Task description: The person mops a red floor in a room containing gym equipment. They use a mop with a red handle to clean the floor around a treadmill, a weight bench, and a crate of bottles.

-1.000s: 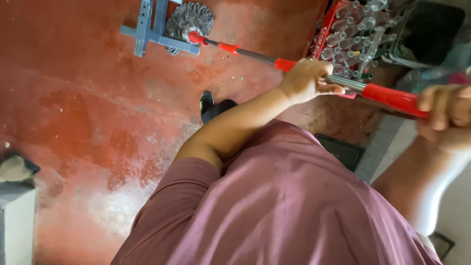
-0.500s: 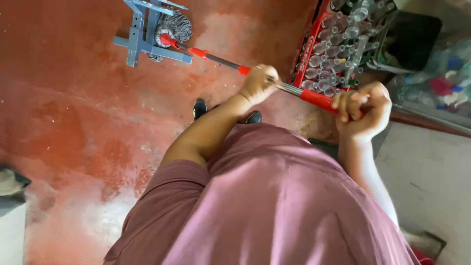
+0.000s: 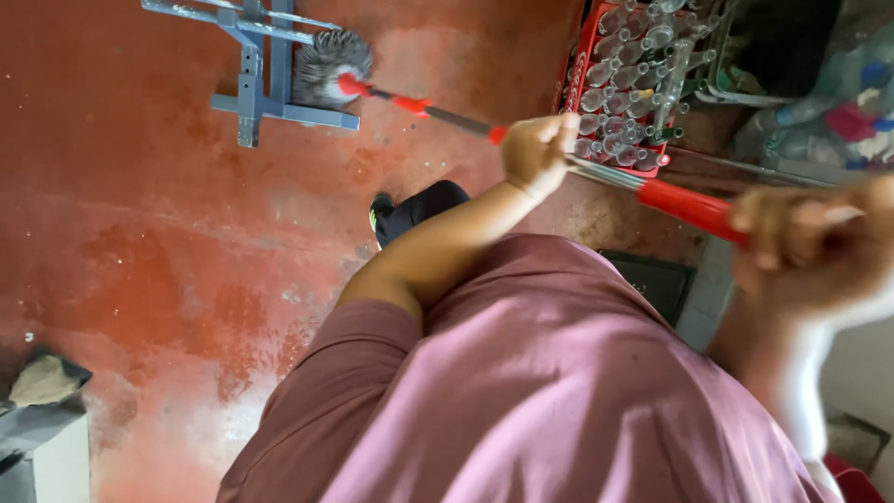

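Head view
Mop: a long thin pole with a grey, stringy head; it runs slantwise from the upper left of the picture to the right edge.
Mop head: a tangled grey bundle lying on the red floor, pressed against a blue metal frame; a red socket joins it to the pole.
Pole: red near the head, then a short dark metal stretch with a small red collar, bare metal between the hands, and a thick bright red grip at the near end.
Left hand: clenched around the metal part of the pole, knuckles up, arm stretched forward from a mauve sleeve.
Right hand: blurred, wrapped around the near end of the red grip, close to the camera at the right edge.
Floor: worn red concrete with pale scuffed patches at the lower left.
Crate: red, filled with clear glass bottles, standing just behind the pole near the left hand.
Shoe: dark, on the floor below the left forearm.
Lower left corner: a grey box with a lump of pale stuff on top.
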